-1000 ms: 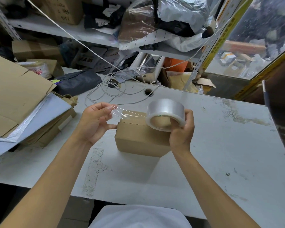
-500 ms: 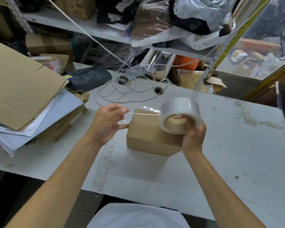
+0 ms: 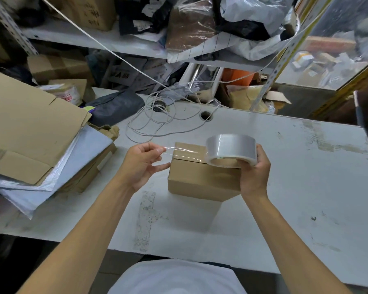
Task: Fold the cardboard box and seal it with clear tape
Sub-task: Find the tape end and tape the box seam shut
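Observation:
A small brown cardboard box [image 3: 200, 179] sits closed on the white table [image 3: 285, 187], its top flaps meeting in a seam. Above its right end my right hand [image 3: 254, 175] grips a roll of clear tape [image 3: 229, 148], fingers through the core. A strip of tape [image 3: 179, 150] runs from the roll leftward over the box top. My left hand [image 3: 142, 164] pinches the free end of that strip just left of the box, a little above its top edge.
Flattened cardboard sheets and white mailer bags [image 3: 34, 136] are stacked at the left. A coiled white cable [image 3: 157, 124] and a cable hole [image 3: 206, 115] lie behind the box. Cluttered shelves rise at the back. A dark object stands at the right edge.
The roll has tilted and come lower over the box's right end. The pulled strip is longer and flatter, lying closer to the box top. The camera has shifted, so the scene sits further right.

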`<act>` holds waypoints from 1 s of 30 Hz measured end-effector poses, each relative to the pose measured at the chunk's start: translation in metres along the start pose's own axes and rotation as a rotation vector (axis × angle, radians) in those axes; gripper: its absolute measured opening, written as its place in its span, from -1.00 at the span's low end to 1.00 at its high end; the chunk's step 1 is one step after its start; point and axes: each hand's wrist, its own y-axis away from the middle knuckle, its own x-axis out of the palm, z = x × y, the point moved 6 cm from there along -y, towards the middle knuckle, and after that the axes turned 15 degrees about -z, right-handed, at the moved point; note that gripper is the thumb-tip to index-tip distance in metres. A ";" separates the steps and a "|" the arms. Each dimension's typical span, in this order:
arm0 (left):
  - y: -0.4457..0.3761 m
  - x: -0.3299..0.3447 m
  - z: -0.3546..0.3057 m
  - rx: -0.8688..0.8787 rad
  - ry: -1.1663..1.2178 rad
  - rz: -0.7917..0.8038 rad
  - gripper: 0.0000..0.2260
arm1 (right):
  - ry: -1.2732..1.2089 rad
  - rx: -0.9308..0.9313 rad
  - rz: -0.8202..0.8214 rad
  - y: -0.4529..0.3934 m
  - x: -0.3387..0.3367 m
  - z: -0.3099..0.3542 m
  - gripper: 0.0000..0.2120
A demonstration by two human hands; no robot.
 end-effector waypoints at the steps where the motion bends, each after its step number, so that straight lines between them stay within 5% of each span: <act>1: -0.002 -0.001 0.002 -0.008 -0.016 0.010 -0.88 | -0.013 0.012 -0.003 0.001 0.001 0.000 -0.90; 13: -0.021 -0.007 0.012 -0.067 -0.119 0.128 -0.91 | -0.044 -0.019 0.029 0.011 0.008 0.009 -0.60; 30: -0.018 -0.004 0.008 -0.080 -0.082 0.141 -0.86 | 0.032 0.010 0.115 0.008 0.003 0.006 -0.70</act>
